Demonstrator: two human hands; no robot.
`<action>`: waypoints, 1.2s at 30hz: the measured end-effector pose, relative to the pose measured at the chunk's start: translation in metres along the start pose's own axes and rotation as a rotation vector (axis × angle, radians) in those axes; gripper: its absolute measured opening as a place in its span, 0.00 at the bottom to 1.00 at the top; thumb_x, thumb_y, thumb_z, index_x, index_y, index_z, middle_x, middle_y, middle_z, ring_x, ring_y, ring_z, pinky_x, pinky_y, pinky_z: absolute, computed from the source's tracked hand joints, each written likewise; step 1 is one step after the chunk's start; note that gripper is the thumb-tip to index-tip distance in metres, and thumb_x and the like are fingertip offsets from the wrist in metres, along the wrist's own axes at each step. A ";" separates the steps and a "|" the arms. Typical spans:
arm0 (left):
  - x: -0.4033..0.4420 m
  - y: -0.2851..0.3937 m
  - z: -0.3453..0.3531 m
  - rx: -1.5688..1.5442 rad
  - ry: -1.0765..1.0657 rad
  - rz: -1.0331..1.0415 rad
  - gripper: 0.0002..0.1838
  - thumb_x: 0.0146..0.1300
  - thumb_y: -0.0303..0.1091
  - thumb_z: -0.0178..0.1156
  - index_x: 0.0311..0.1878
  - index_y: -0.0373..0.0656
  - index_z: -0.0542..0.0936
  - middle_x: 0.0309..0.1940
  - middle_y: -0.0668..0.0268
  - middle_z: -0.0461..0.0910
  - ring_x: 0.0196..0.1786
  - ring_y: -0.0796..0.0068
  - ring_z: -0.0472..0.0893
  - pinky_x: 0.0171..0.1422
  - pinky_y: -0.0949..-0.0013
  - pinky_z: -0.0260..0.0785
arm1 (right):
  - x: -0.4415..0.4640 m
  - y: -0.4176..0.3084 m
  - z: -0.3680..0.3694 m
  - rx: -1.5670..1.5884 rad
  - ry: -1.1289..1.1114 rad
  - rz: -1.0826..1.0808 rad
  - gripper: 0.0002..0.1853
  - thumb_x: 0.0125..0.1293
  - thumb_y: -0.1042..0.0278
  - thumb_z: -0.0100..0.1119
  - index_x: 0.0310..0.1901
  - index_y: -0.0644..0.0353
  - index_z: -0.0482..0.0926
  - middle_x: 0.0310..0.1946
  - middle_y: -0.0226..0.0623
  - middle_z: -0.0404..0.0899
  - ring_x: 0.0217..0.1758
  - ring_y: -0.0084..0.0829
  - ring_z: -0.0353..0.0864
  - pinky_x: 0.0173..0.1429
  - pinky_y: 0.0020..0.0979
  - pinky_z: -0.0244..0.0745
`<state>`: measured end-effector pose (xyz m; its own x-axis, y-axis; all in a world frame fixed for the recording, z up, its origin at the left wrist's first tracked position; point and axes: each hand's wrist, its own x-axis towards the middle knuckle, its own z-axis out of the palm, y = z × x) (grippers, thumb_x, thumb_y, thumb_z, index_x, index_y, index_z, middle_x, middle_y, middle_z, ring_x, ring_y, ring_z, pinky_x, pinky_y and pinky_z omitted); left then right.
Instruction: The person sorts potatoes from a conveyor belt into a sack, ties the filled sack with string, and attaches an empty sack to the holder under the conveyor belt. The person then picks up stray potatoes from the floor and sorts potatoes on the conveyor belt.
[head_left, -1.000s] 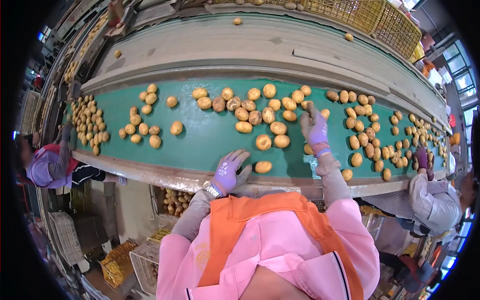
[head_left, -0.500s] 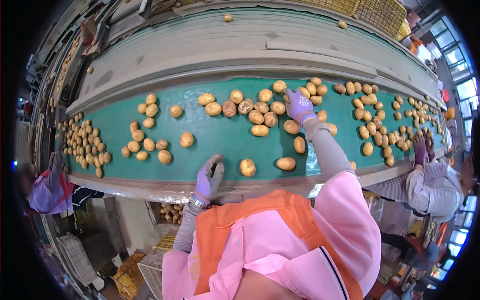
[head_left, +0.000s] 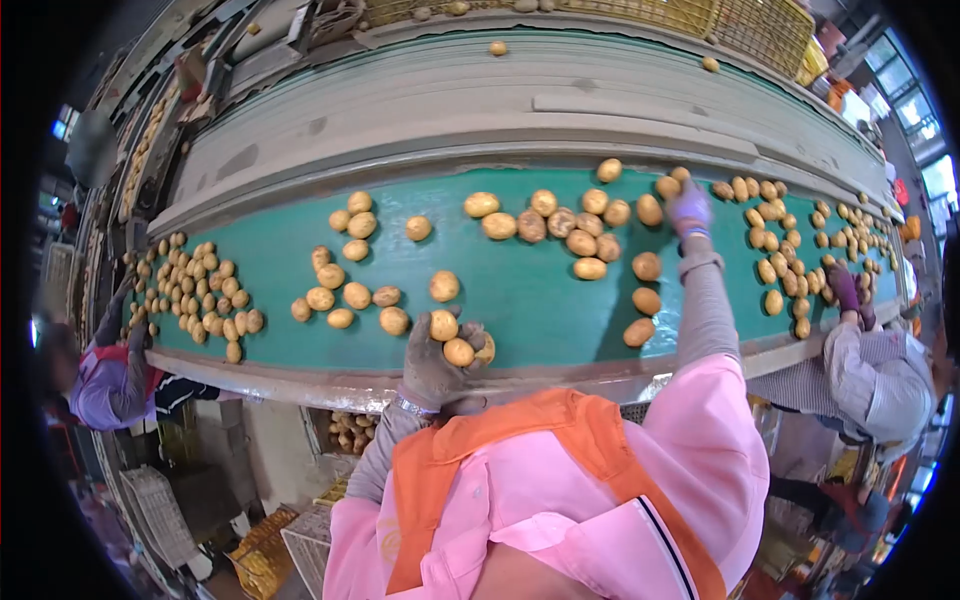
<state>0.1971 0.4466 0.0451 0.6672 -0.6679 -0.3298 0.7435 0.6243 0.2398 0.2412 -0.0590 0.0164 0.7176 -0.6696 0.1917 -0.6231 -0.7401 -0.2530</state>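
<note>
Many potatoes lie scattered on a green conveyor belt (head_left: 540, 310). My left hand (head_left: 432, 368), in a grey and purple glove, is at the belt's near edge with its fingers curled around potatoes (head_left: 459, 352). One of them sits at the fingertips, and another is partly hidden by the fingers. A single potato (head_left: 444, 286) rests just beyond that hand. Farther out, my right hand (head_left: 690, 208) in a purple glove reaches over the belt, next to a light potato (head_left: 667, 187) and a browner one (head_left: 649, 210). Its fingers are smeared and partly hidden.
A dense cluster of potatoes (head_left: 200, 290) is at the left and more are at the right. Co-workers stand at both ends, a gloved hand (head_left: 843, 288) of one over the belt. Beyond a grey ledge (head_left: 640, 118) stand yellow crates (head_left: 760, 35). Crates also stand below left.
Potatoes on the belt have shifted right in view. My left hand, earlier bare of potatoes, now has potatoes in its fingers. My right hand has moved right.
</note>
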 end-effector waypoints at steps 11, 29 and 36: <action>-0.060 0.086 -0.033 0.293 0.169 0.009 0.31 0.64 0.63 0.46 0.59 0.48 0.71 0.58 0.58 0.72 0.49 0.66 0.77 0.34 0.74 0.69 | -0.085 -0.114 -0.001 0.649 0.032 -0.067 0.22 0.63 0.58 0.57 0.53 0.65 0.72 0.45 0.44 0.78 0.45 0.37 0.79 0.51 0.33 0.74; -0.293 0.260 -0.201 -0.216 0.147 0.661 0.30 0.54 0.65 0.57 0.53 0.55 0.75 0.52 0.63 0.75 0.47 0.59 0.76 0.27 0.70 0.72 | -0.335 -0.482 0.024 0.143 -0.217 -1.476 0.13 0.56 0.61 0.58 0.44 0.48 0.78 0.31 0.35 0.76 0.37 0.34 0.77 0.45 0.40 0.68; -0.344 0.321 -0.323 -0.315 1.319 0.620 0.27 0.61 0.54 0.52 0.59 0.49 0.68 0.57 0.60 0.71 0.55 0.60 0.74 0.51 0.66 0.74 | -0.337 -0.543 0.007 0.529 -0.455 -1.035 0.08 0.57 0.64 0.58 0.39 0.52 0.79 0.30 0.37 0.79 0.33 0.43 0.80 0.37 0.42 0.74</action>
<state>0.1915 1.0080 -0.0595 0.2171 0.4608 -0.8605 0.2089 0.8392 0.5021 0.3399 0.5685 0.0830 0.9041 0.3721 0.2099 0.4239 -0.7200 -0.5494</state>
